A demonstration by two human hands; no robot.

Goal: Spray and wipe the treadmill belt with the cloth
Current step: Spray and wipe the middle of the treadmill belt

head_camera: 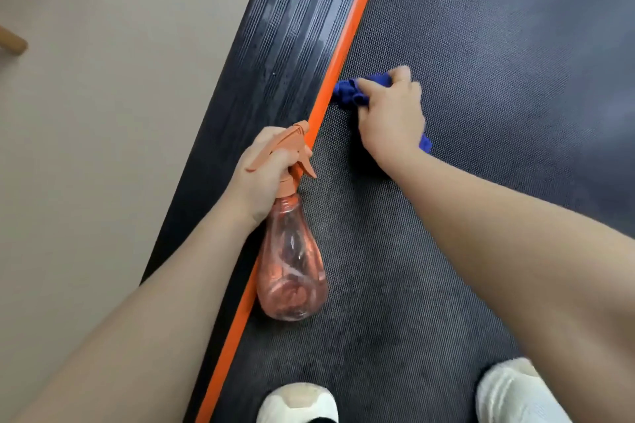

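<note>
right hand [391, 120] fingers bunched on the blue cloth [347, 93], pressed to the treadmill belt [481, 62] beside the orange strip [330, 79]; left hand [264, 175] grips the spray bottle [292, 271]; best to wipe with firm, overlapping strokes.

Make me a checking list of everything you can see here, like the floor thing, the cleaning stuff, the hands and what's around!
Surface: dark textured treadmill belt, with paler patches on it.
Job's things: blue cloth bunched on the belt by the orange strip; clear pink spray bottle with an orange trigger head, hanging above the strip.
Clutter: nothing seen.
Hands: left hand grips the bottle's neck and trigger head; right hand holds the cloth down on the belt, fingers curled over it.
Cables: nothing seen.
Surroundings: ribbed side rail with streaks; beige floor; a wooden piece at the left edge; two white shoes on the belt.
</note>
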